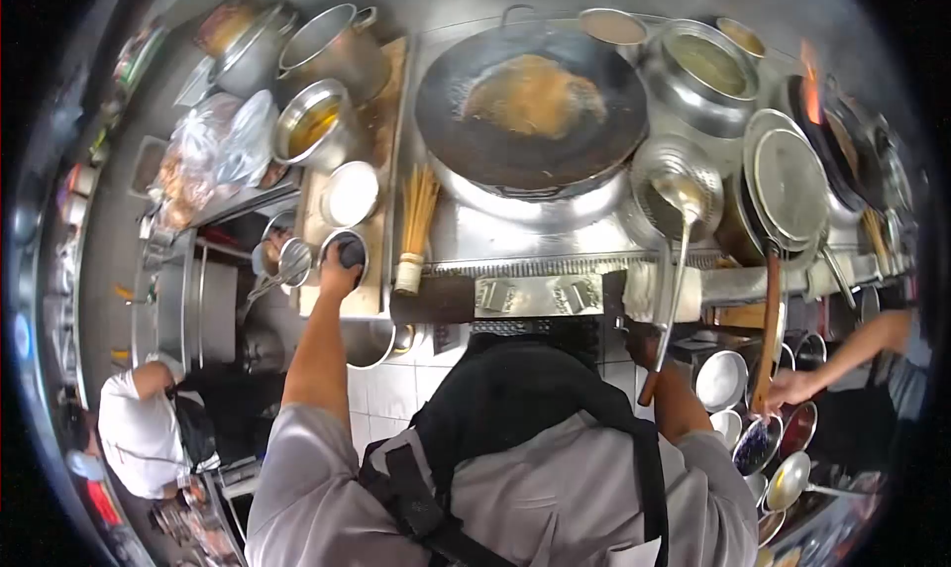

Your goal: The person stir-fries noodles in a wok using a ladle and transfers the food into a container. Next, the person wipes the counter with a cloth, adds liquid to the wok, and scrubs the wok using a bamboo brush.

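My left hand reaches to a small round container on the wooden board, with its fingers around something dark at the container's mouth. A white bowl sits just beyond it, and a bamboo whisk stands to its right. My right hand is low at the stove's front edge, near the wooden end of a long-handled ladle; its fingers are dark and too unclear to read. The ladle's bowl rests on a perforated strainer. Brown, bubbling food lies in the large black wok.
Metal pots and plastic bags stand at the upper left. A large pot and round sieves are at the right. Flame rises by another wok. A co-worker's hand is over bowls; another person stands lower left.
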Available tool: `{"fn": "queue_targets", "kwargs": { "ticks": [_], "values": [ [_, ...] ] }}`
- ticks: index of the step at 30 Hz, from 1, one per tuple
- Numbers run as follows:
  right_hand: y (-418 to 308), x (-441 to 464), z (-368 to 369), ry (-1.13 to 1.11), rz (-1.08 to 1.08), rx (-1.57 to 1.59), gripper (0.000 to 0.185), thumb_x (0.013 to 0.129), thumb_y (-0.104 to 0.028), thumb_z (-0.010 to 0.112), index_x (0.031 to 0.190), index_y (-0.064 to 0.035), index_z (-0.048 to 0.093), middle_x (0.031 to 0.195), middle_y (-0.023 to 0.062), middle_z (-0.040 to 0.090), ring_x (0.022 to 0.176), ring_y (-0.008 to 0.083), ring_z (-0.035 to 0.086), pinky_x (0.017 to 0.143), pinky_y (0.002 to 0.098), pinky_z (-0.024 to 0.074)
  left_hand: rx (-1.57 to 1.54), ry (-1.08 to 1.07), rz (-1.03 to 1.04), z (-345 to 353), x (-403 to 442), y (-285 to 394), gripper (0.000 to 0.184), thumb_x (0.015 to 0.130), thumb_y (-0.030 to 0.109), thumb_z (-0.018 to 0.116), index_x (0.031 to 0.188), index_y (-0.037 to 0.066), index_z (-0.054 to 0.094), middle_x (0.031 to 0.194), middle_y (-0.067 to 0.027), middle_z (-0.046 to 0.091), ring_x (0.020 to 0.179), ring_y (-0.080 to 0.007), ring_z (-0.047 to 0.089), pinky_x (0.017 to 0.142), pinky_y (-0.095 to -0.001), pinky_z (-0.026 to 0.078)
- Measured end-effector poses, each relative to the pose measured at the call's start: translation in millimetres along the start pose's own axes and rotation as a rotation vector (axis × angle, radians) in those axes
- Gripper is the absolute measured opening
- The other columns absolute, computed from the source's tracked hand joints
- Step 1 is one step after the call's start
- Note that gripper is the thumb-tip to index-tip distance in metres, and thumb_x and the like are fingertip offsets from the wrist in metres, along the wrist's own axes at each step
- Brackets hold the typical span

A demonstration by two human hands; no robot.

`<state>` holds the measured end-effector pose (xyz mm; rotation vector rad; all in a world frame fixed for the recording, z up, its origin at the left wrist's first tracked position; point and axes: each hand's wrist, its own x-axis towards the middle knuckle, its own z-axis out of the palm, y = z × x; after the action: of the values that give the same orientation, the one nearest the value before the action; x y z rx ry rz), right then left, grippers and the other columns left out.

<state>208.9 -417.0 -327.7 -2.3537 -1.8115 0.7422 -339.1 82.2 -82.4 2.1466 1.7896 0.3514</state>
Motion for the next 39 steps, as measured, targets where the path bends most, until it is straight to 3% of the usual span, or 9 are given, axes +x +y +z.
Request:
{"fn": "queue_targets", "kwargs": {
  "ticks": [5, 8, 10, 16, 19, 21, 26, 31, 39],
  "values": [
    [10.2, -4.1, 10.2, 0.199, 0.153, 0.406, 0.049, 0.077, -0.024, 0.066, 0.123, -0.0071, 0.059, 0.123, 0.0194, 0.059, 0.115, 0.0308, 0.055, 0.097, 0.0385, 0.0434, 0.075, -0.026, -0.009, 11.2, 13.3, -5.7, 0.074, 0.070, 0.016, 0.065, 0.139, 0.010, 0.037, 0.122, -0.0276, 0.056, 0.113, -0.0442, 0.054, 0.099, -0.0470, 0.043],
    [22.6, -5.2, 26.6, -0.087, 0.278, -0.123, 0.033, 0.083, -0.021, 0.060, 0.110, -0.0039, 0.063, 0.098, 0.0198, 0.067, 0.094, 0.0342, 0.064, 0.083, 0.0416, 0.0515, -0.159, 0.042, 0.029, 7.6, 15.5, -8.5, 0.070, 0.069, 0.012, 0.063, 0.136, 0.005, 0.043, 0.122, -0.0253, 0.056, 0.113, -0.0413, 0.055, 0.098, -0.0460, 0.043],
    [-16.3, -25.4, -31.1, 0.005, 0.567, 0.408, 0.028, 0.085, -0.027, 0.060, 0.100, -0.0029, 0.062, 0.085, 0.0176, 0.065, 0.086, 0.0297, 0.065, 0.077, 0.0440, 0.0522, 0.231, 0.216, -0.002, -11.8, -2.9, 30.8, 0.068, 0.073, 0.016, 0.067, 0.135, 0.001, 0.043, 0.121, -0.0260, 0.055, 0.114, -0.0387, 0.054, 0.100, -0.0441, 0.041],
    [-185.6, -126.3, -229.0, 0.301, 0.736, 1.440, 0.027, 0.086, -0.019, 0.062, 0.105, -0.0020, 0.054, 0.065, 0.0067, 0.054, 0.054, 0.0211, 0.055, 0.051, 0.0346, 0.0471, -0.198, -0.021, 0.361, 16.5, -76.7, 99.4, 0.065, 0.074, 0.013, 0.070, 0.132, 0.001, 0.044, 0.121, -0.0256, 0.049, 0.113, -0.0452, 0.047, 0.099, -0.0472, 0.039],
    [-201.8, -130.8, -242.1, 0.557, 0.657, 0.840, 0.017, 0.088, -0.013, 0.059, 0.102, -0.0051, 0.054, 0.063, 0.0038, 0.054, 0.045, 0.0135, 0.050, 0.043, 0.0279, 0.0429, 0.011, -0.085, 0.412, 27.7, -91.4, 129.6, 0.068, 0.072, 0.014, 0.073, 0.132, 0.002, 0.043, 0.120, -0.0239, 0.048, 0.110, -0.0453, 0.048, 0.096, -0.0479, 0.041],
    [-214.4, -111.9, -277.6, 0.608, 0.537, 1.320, 0.019, 0.084, -0.008, 0.060, 0.100, -0.0001, 0.053, 0.068, 0.0091, 0.057, 0.048, 0.0135, 0.053, 0.043, 0.0314, 0.0431, 0.094, -0.061, 0.428, 40.7, -99.9, 132.2, 0.070, 0.070, 0.014, 0.074, 0.131, 0.003, 0.043, 0.120, -0.0238, 0.047, 0.108, -0.0450, 0.048, 0.095, -0.0484, 0.041],
    [-142.0, 14.0, -401.7, 0.802, 0.391, 1.070, 0.010, 0.091, -0.012, 0.050, 0.091, -0.0030, 0.052, 0.056, 0.0041, 0.051, 0.042, 0.0143, 0.049, 0.040, 0.0292, 0.0399, -0.015, -0.049, 0.279, 54.7, -85.3, 108.6, 0.073, 0.067, 0.012, 0.073, 0.133, 0.005, 0.042, 0.120, -0.0259, 0.047, 0.107, -0.0439, 0.049, 0.093, -0.0506, 0.041],
    [25.6, 157.9, -459.7, 1.125, 0.445, -0.056, 0.019, 0.089, -0.014, 0.053, 0.100, 0.0011, 0.054, 0.065, 0.0133, 0.058, 0.053, 0.0232, 0.058, 0.048, 0.0362, 0.0493, 0.002, 0.201, 0.360, 29.5, -120.4, 156.6, 0.070, 0.069, 0.007, 0.068, 0.134, 0.004, 0.042, 0.122, -0.0237, 0.046, 0.105, -0.0445, 0.047, 0.092, -0.0527, 0.040],
    [22.3, 155.1, -545.8, 0.335, 0.100, 2.657, 0.022, 0.089, -0.003, 0.050, 0.069, -0.0055, 0.042, 0.060, 0.0015, 0.046, 0.047, 0.0139, 0.049, 0.040, 0.0258, 0.0454, -0.902, -0.517, -0.017, 29.6, -172.3, 239.8, 0.046, 0.084, 0.002, 0.063, 0.128, 0.004, 0.049, 0.105, -0.0090, 0.061, 0.092, -0.0181, 0.061, 0.079, -0.0303, 0.052]
  ]
}}
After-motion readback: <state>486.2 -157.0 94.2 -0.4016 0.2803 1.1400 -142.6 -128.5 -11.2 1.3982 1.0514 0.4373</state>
